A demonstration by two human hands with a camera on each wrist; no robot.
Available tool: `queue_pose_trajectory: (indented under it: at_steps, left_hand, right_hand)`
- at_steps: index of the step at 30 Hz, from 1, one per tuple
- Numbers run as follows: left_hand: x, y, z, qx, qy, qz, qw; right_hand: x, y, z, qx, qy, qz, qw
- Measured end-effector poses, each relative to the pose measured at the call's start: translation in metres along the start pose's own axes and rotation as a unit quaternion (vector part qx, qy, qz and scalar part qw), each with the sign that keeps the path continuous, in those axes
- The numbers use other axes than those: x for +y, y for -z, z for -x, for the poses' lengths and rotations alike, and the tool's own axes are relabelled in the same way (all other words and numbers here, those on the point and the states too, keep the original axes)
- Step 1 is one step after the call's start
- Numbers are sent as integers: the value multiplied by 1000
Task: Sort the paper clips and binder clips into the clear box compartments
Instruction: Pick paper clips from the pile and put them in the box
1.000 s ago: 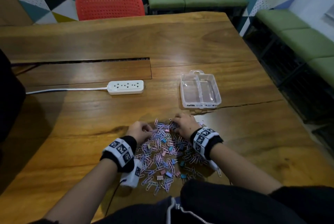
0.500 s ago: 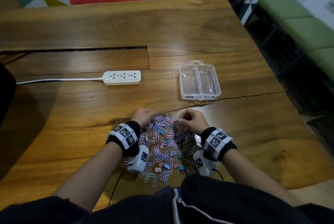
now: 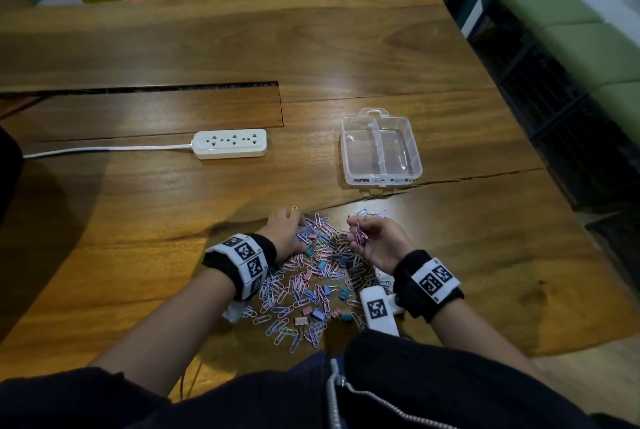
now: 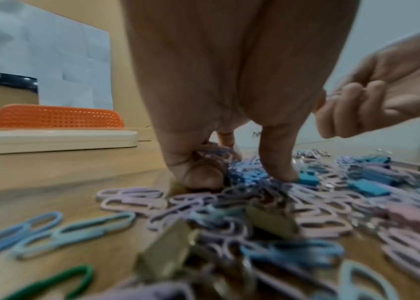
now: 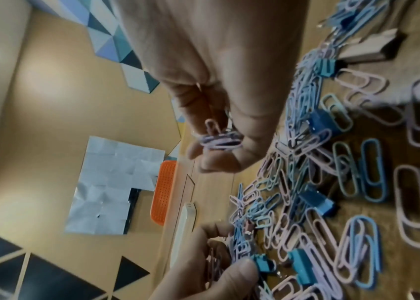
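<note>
The clear box (image 3: 381, 150) shows two compartments, both seemingly empty. The right hand (image 3: 375, 243) pinches a bunch of paper clips (image 5: 220, 140). The left hand (image 3: 285, 232), fingers curled, rests on the pile (image 3: 311, 276) and holds some clips.

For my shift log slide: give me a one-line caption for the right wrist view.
Right hand pinches a small bunch of paper clips above the mixed pile on the wooden table.

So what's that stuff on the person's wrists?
Each bare forearm wears a black fabric wristband wrapped with white tiles printed with black square codes. A small white camera block bearing another code hangs under the right wrist. Dark sleeves sit higher up.
</note>
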State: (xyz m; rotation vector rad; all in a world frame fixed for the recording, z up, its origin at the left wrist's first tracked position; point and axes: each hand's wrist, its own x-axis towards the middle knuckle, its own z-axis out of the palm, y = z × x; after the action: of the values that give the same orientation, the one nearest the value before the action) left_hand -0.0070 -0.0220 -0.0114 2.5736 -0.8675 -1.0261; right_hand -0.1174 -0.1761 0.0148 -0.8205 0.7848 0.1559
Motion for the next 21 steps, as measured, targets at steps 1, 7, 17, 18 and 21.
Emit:
queue_pose_trajectory:
  at_steps: [1,7,17,18,21]
  left_hand:
    - [1,-2,2,1,-5,3,1000]
    - [4,-11,11,8,-11,-12,1000]
    - [-11,5,23,17,24,290,957]
    - [-14,8,23,15,24,330,944]
    - [-16,14,25,-25,18,444,895]
  right_hand:
    - [0,-2,-2,9,3,10,1000]
    - [9,-13,-14,70,83,417,902]
    - [21,-15,-19,58,158,699,695]
    - [23,-15,-19,50,167,706,687]
    - [28,-17,-19,31,186,729,658]
